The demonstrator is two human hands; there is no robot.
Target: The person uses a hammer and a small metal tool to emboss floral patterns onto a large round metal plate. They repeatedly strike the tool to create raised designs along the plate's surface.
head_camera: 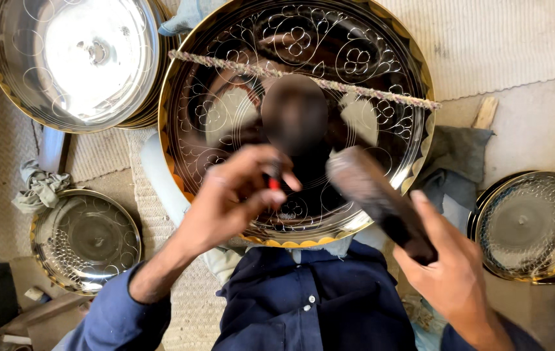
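Observation:
A large round metal tray (381,58) with engraved floral scrollwork and a brass-coloured rim rests tilted against my lap. A twisted cord (368,91) runs across its upper part. My left hand (235,198) is closed on a small tool with a red handle (273,182), its tip against the tray's lower centre. My right hand (449,273) grips the dark wooden handle of a hammer (375,195), blurred with motion, just right of the small tool.
A stack of shiny trays (69,58) stands at top left. A smaller engraved tray (86,240) lies on the floor at left, another (530,224) at right. A crumpled rag (40,185) and woven mats (504,39) surround me.

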